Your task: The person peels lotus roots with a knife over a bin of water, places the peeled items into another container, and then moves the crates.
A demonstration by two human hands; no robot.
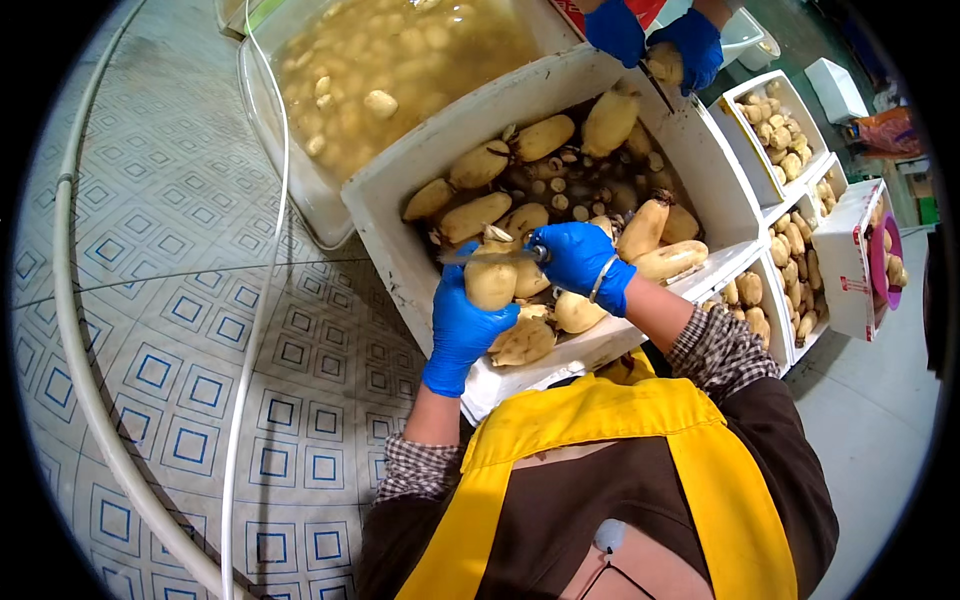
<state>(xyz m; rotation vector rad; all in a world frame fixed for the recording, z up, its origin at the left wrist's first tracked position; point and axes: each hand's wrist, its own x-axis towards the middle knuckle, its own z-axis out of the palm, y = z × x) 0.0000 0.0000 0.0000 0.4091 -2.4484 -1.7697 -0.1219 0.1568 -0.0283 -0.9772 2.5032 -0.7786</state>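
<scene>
My left hand (462, 330), in a blue glove, grips a pale lotus root piece (491, 282) upright over a white foam box (400, 215). My right hand (578, 258), also blue-gloved, holds a knife (488, 254) whose blade lies across the top end of that piece. The box below is filled with several more lotus roots (545, 137) and cut scraps.
Beyond the box stands a clear tub (262, 115) of murky water with peeled pieces. Another person's blue-gloved hands (655, 40) work on a root at the far side. More white boxes of roots (775, 125) stand at right. A white hose (85, 380) and a thin cord (250, 340) cross the tiled floor.
</scene>
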